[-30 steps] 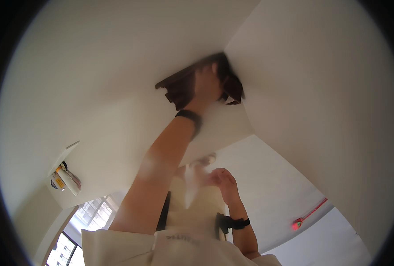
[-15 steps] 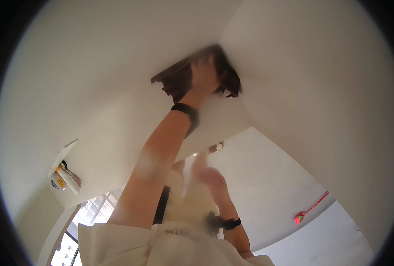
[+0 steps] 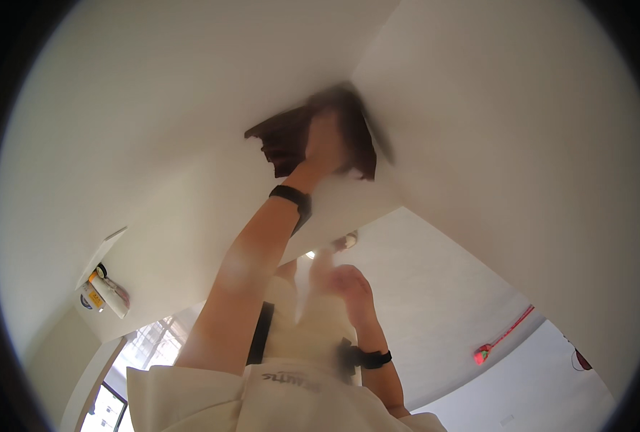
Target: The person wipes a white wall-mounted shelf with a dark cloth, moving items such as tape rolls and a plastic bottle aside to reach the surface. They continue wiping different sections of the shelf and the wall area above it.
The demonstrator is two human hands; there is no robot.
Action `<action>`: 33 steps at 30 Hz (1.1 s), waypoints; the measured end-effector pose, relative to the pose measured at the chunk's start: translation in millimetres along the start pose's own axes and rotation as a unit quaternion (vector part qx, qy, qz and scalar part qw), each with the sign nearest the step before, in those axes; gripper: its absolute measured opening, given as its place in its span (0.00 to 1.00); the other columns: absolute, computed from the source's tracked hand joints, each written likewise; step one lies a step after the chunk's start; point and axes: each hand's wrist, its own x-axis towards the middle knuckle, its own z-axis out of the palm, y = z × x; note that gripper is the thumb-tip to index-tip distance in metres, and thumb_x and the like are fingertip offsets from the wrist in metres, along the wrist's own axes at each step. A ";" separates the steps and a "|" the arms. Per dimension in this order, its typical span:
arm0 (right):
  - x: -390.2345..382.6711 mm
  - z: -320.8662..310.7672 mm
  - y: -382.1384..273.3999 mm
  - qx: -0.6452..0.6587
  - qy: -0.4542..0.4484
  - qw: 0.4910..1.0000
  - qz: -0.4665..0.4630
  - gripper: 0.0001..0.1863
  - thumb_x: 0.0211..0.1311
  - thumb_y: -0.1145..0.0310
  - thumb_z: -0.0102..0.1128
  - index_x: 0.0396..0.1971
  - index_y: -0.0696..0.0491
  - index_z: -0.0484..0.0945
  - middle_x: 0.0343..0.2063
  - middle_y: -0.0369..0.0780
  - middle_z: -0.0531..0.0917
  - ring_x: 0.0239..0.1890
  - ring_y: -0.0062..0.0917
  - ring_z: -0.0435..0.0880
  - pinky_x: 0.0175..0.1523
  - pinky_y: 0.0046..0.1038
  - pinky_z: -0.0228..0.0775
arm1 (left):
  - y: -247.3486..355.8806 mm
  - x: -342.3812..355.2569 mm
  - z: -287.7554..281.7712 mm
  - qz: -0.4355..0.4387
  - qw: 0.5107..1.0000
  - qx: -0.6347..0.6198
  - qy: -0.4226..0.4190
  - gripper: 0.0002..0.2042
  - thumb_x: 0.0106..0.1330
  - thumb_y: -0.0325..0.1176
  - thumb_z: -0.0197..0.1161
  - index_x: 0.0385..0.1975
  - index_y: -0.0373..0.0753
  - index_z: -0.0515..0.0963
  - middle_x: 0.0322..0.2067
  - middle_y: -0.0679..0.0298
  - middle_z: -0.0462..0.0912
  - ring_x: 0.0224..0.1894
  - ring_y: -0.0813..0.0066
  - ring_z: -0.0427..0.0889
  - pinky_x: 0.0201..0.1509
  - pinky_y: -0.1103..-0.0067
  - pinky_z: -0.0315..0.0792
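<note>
My left hand [image 3: 325, 140] lies on a dark brown cloth [image 3: 282, 144] with uneven edges. It holds the cloth against the white surface [image 3: 190, 209] close to the corner where that surface meets the white wall [image 3: 493, 129]. Motion smears its fingers, and the hand covers the middle of the cloth. A black band [image 3: 291, 194] circles the left wrist. Lower down, beside my legs, hangs my right hand [image 3: 350, 281]. Its fingers are blurred and partly turned away, so I cannot make out whether they hold anything.
Small packages [image 3: 96, 297] and a white roll-like thing [image 3: 111, 294] lie at the left by a thin white panel [image 3: 104, 255]. A red stick-like thing [image 3: 503, 337] is on the pale floor [image 3: 435, 288] at the right. A bright window [image 3: 158, 342] shows at lower left.
My left hand and the cloth have shifted slightly toward me, and the cloth's right edge has come away from the corner. The right hand has hardly moved.
</note>
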 end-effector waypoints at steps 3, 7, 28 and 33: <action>-1.0 9.0 -2.8 -0.008 -0.016 1.000 -0.017 0.13 0.67 0.66 0.45 0.37 0.58 0.76 0.35 0.36 0.79 0.39 0.20 0.76 0.48 0.23 0.69 | -3.5 15.7 12.0 -0.002 0.994 0.076 0.075 0.20 0.56 0.43 0.59 0.46 0.39 0.78 0.60 0.50 0.63 0.65 0.52 0.54 0.67 0.60 0.48; -2.1 13.1 1.8 -0.029 -0.008 0.999 -0.021 0.12 0.65 0.67 0.45 0.36 0.58 0.77 0.35 0.37 0.79 0.39 0.21 0.77 0.48 0.24 0.68 | -3.6 21.8 18.1 -0.028 0.991 0.118 0.064 0.23 0.57 0.44 0.59 0.49 0.37 0.76 0.60 0.50 0.61 0.66 0.55 0.51 0.66 0.61 0.49; -9.4 -28.2 20.3 0.024 0.020 0.999 -0.019 0.13 0.70 0.65 0.44 0.40 0.58 0.74 0.35 0.37 0.79 0.38 0.21 0.77 0.47 0.24 0.69 | 16.2 19.0 -35.6 -0.021 0.994 0.111 -0.009 0.28 0.47 0.43 0.66 0.48 0.36 0.71 0.49 0.61 0.72 0.54 0.61 0.64 0.53 0.69 0.64; -6.9 -22.0 17.7 0.011 0.018 1.000 -0.011 0.14 0.70 0.63 0.44 0.39 0.58 0.74 0.34 0.36 0.78 0.36 0.19 0.76 0.44 0.22 0.68 | 14.2 17.9 -27.5 -0.050 0.997 0.049 0.023 0.27 0.43 0.41 0.69 0.45 0.39 0.72 0.46 0.61 0.74 0.54 0.62 0.66 0.52 0.69 0.66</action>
